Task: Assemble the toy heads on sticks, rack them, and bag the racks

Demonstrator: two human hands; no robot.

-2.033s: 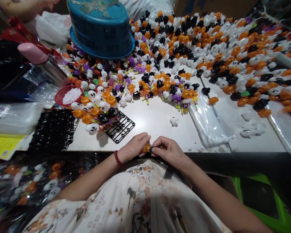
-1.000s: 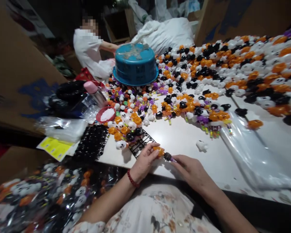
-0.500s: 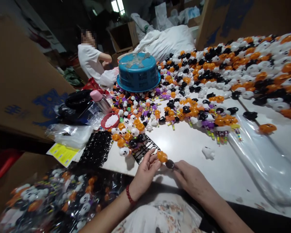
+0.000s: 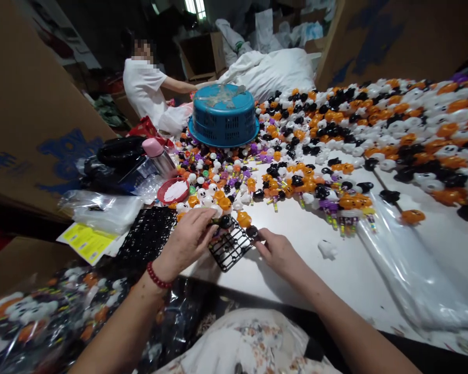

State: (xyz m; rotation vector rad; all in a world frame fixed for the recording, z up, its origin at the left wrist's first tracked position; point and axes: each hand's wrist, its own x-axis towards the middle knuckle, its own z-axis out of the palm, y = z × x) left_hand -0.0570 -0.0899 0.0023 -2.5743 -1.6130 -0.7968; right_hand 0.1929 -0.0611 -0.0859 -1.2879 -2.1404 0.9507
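Observation:
My left hand (image 4: 191,236), with a red bead bracelet at the wrist, reaches over a pile of small plastic Halloween figures. Its fingers are closed on a shiny black figure (image 4: 224,222). My right hand (image 4: 276,248) pinches another black figure (image 4: 252,232), whose far end meets an orange pumpkin figure (image 4: 244,219); whether the two are joined I cannot tell. Below both hands lies a black plastic grid rack (image 4: 229,253). White skull figures (image 4: 206,193) and orange ones sit just behind my left hand, which hides part of the pile.
An upturned blue basket (image 4: 224,122) stands among heaped figures. At left are a red dish (image 4: 173,191), a pink-lidded flask (image 4: 158,156), clear bags (image 4: 103,212) and yellow labels (image 4: 88,241). A plastic sheet (image 4: 417,280) lies right. Beyond sits a person in white (image 4: 144,91).
My left hand has moved away from the orange piece, up and left onto a black figure. The right hand has lifted slightly forward with its piece. The seated person's arm has stretched toward the basket.

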